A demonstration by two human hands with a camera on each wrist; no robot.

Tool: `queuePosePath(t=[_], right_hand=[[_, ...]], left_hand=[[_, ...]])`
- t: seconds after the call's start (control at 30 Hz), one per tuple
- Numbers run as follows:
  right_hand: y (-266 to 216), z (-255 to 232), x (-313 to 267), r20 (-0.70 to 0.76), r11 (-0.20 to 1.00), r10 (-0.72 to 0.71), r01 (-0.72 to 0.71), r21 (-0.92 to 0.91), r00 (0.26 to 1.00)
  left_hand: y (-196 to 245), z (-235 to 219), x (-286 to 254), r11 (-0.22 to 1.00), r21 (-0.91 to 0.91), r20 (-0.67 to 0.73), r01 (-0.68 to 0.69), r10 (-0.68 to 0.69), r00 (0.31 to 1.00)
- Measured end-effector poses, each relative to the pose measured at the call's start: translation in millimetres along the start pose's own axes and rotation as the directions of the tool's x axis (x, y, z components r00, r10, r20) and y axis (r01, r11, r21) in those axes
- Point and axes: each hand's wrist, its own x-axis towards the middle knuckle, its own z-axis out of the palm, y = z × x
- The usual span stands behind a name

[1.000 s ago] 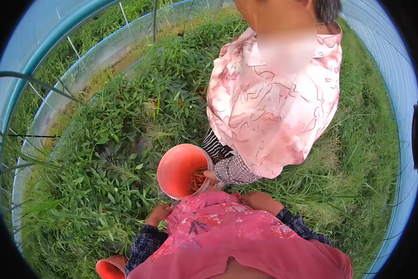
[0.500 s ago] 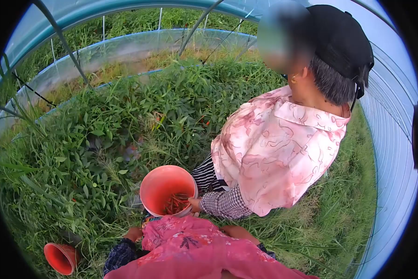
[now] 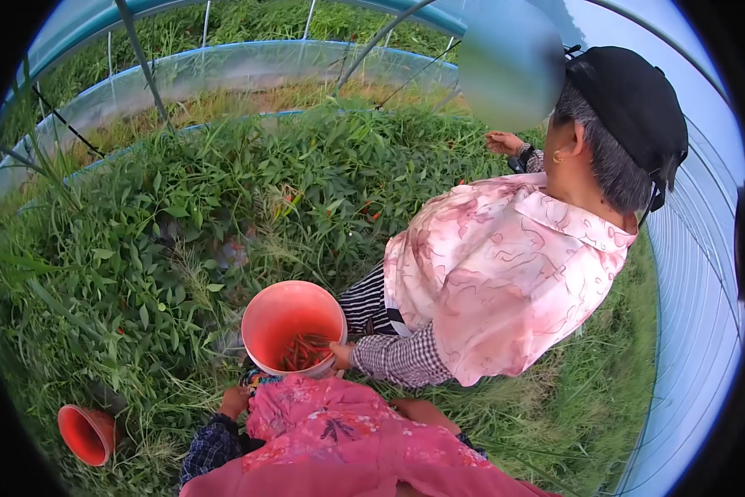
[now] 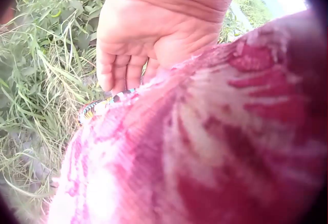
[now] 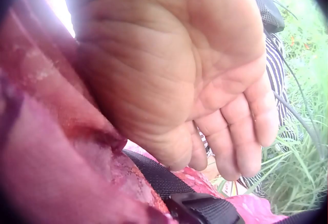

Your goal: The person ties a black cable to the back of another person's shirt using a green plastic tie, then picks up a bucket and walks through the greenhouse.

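My left hand (image 3: 233, 402) hangs beside the pink floral garment (image 3: 331, 422) that I wear. In the left wrist view its fingers (image 4: 120, 72) are loosely bent, their tips partly hidden behind the cloth edge, and nothing shows in the palm. At my other side is my right hand (image 3: 422, 412); in the right wrist view its fingers (image 5: 238, 124) are relaxed, with a black strap (image 5: 159, 175) below them. Just ahead of me stands a red bucket (image 3: 285, 306) with red chili peppers (image 3: 306, 352) in its bottom. Another person's hand (image 3: 341, 356) is at its rim.
That person, in a pink patterned shirt (image 3: 513, 282) and black cap (image 3: 629, 103), stands at the front right. A smaller red bucket (image 3: 86, 435) lies tilted in the grass at left. Leafy pepper plants (image 3: 140, 248) fill the left; blue-edged plastic sheeting (image 3: 695, 273) curves along the right.
My view has lifted and shifted, so the other person's cap and the whole small bucket now show. The other person's far hand has come into view, raised. My hands stay by my sides.
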Motion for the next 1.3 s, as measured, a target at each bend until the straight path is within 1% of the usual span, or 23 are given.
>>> queuePosePath(t=[0.07,0.13,0.17,0.23,0.27,0.33,0.4,0.43,0.47,0.5,0.53,0.57,0.6,0.67,0.83,0.93,1.0,1.03,1.1,1.13,1.2,1.27,1.3], right_hand=[[-3.4,-2.9,0.9,0.004,1.000,-0.009,0.009,0.002,1.000],[-6.6,-2.5,-0.5,0.008,1.000,-0.020,0.020,0.002,1.000],[-7.7,-2.5,-0.5,0.008,1.000,-0.024,0.024,0.006,1.000],[-9.3,-2.3,1.0,-0.001,1.000,-0.022,0.022,0.015,1.000],[-8.1,-5.8,-0.2,-0.009,1.000,-0.019,0.019,0.018,1.000],[-0.9,-2.8,-23.7,-0.019,0.999,-0.015,0.015,0.033,1.000],[15.9,2.1,-69.6,-0.046,0.998,0.018,-0.015,0.068,0.999],[26.1,3.2,-89.8,-0.072,0.995,0.043,-0.037,0.090,0.996],[37.0,7.8,-117.5,-0.098,0.991,0.073,-0.061,0.121,0.992],[42.0,14.0,-149.0,-0.111,0.985,0.094,-0.076,0.152,0.989],[43.8,17.2,-168.6,-0.124,0.983,0.093,-0.071,0.166,0.988],[39.0,14.1,-174.0,-0.112,0.987,0.068,-0.051,0.156,0.991],[43.8,21.2,-170.1,-0.170,0.981,0.074,-0.041,0.192,0.983],[57.7,34.0,-159.9,-0.114,0.990,0.072,-0.057,0.130,0.991],[59.1,47.8,-168.2,-0.300,0.972,0.116,-0.046,0.232,0.947],[62.3,38.8,-183.6,-0.348,0.935,0.254,-0.138,0.326,0.902],[91.0,58.7,-175.0,-0.337,0.934,0.269,-0.160,0.319,0.902],[92.0,57.5,-181.4,-0.332,0.931,0.266,-0.153,0.330,0.905],[98.2,47.6,-197.7,-0.431,0.926,0.314,-0.171,0.338,0.846],[104.8,45.6,-203.5,-0.424,0.927,0.308,-0.169,0.335,0.852],[116.8,40.3,-212.2,-0.484,0.932,0.358,-0.271,0.242,0.798],[119.4,5.5,-239.9,-0.589,0.908,0.417,-0.353,0.228,0.692],[121.1,-14.2,-253.2,-0.744,0.924,0.383,-0.230,0.307,0.547]], left_hand=[[-6.2,6.4,0.3,0.997,-0.065,-0.022,0.041,-0.042,0.999],[-0.4,-1.1,-0.9,0.994,-0.028,0.097,0.107,-0.104,0.990],[3.4,-4.4,-4.1,0.994,-0.024,0.099,0.107,-0.104,0.990],[7.2,-6.8,-5.0,0.977,-0.011,0.068,0.215,-0.214,0.975],[2.4,-6.3,-0.9,0.977,-0.004,0.067,0.212,-0.211,0.975],[-30.1,11.8,9.0,0.990,0.136,0.116,0.039,-0.055,0.992],[-22.3,-0.4,4.2,0.986,0.161,0.044,0.045,-0.053,0.998],[-25.9,-2.0,5.9,0.991,0.111,0.042,0.072,-0.077,0.996],[-31.5,-3.0,11.1,0.986,0.058,0.132,0.159,-0.165,0.977],[-14.4,-28.7,1.3,0.956,0.245,0.188,-0.158,0.113,0.976],[-2.0,-46.3,-3.5,0.986,-0.164,0.213,0.016,0.020,0.977],[-3.3,-48.1,-0.6,0.933,-0.330,0.229,0.141,-0.066,0.971],[-10.3,-44.1,4.5,0.835,-0.476,0.259,0.277,-0.167,0.951],[-35.3,-36.8,27.6,0.634,-0.654,0.312,0.412,-0.271,0.911],[39.4,-122.7,0.7,0.782,-0.566,0.098,0.261,-0.251,0.963],[79.9,-147.1,-14.7,0.826,-0.528,0.025,0.194,-0.214,0.977],[104.1,-155.9,-22.2,0.845,-0.512,-0.011,0.156,-0.188,0.982],[115.2,-158.0,-24.1,0.852,-0.505,-0.025,0.138,-0.174,0.984],[135.0,-159.3,-27.9,0.862,-0.496,-0.044,0.107,-0.148,0.988],[144.1,-159.7,-29.8,0.866,-0.491,-0.053,0.093,-0.136,0.989],[164.0,-162.2,-30.5,0.874,-0.482,-0.078,0.054,-0.104,0.992],[185.9,-168.4,-28.3,0.880,-0.474,-0.083,0.023,-0.071,0.994],[201.1,-173.7,-26.1,0.874,-0.485,-0.058,0.016,-0.051,0.997]])
